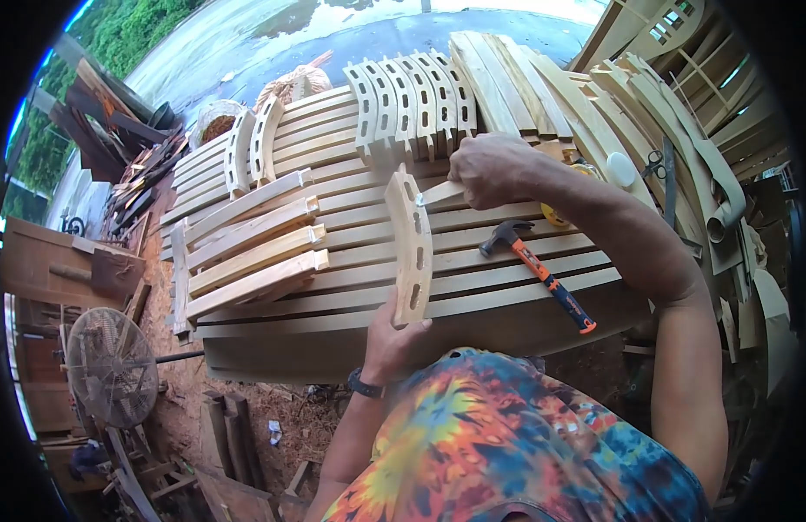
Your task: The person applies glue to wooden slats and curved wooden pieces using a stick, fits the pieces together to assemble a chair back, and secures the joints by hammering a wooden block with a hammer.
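A curved wooden piece with slots lies across the middle of the surface, which is a big stack of long wooden slats. The left hand grips the near end of the curved piece, fingers wrapped around it. The right hand is closed tight on a small light stick that touches the far end of the curved piece. A hammer with an orange handle lies on the slats just to the right. More slotted curved pieces stand in a row at the back. Four short wooden blocks sit to the left. This is an outdoor woodshop with a fan on the dirt floor.
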Demonstrator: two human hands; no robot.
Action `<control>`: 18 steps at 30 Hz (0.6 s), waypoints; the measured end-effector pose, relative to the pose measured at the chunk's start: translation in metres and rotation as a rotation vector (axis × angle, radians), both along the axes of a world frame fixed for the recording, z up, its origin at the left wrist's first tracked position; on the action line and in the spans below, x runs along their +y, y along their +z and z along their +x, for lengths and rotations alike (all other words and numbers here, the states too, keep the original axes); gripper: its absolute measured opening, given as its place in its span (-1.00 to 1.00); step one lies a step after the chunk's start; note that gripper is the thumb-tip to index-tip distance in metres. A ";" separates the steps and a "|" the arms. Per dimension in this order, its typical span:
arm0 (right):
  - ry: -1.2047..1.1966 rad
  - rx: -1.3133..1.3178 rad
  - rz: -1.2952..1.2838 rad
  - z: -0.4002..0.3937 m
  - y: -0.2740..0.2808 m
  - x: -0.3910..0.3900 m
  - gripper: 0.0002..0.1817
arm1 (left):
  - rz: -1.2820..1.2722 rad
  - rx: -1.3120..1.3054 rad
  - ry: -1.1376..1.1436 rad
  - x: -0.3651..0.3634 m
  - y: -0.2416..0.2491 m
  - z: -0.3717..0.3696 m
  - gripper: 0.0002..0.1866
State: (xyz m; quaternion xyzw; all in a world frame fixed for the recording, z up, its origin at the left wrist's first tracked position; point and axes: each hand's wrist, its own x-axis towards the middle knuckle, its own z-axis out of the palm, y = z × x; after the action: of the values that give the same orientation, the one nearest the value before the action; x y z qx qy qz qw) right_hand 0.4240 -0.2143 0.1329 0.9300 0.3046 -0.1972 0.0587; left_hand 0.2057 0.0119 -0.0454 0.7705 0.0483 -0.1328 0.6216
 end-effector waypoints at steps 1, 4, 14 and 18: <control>0.009 -0.028 0.013 0.003 -0.001 0.001 -0.77 | -0.021 -0.004 0.016 0.000 -0.001 -0.001 -0.03; -0.014 -0.056 0.030 0.015 -0.005 0.007 -0.78 | -0.037 0.005 0.027 -0.001 0.009 -0.005 -0.10; 0.040 -0.052 -0.020 0.024 -0.013 0.030 -0.81 | 0.013 0.010 0.005 -0.001 0.023 -0.007 -0.03; 0.064 -0.062 -0.023 0.025 -0.020 0.036 -0.81 | 0.087 -0.038 -0.009 0.001 0.020 -0.006 -0.02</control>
State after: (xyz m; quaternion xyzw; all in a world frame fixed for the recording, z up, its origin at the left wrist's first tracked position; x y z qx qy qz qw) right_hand 0.4494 -0.1782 0.1133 0.9248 0.3297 -0.1697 0.0853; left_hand 0.1999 0.0133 -0.0256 0.7994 0.0386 -0.1187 0.5877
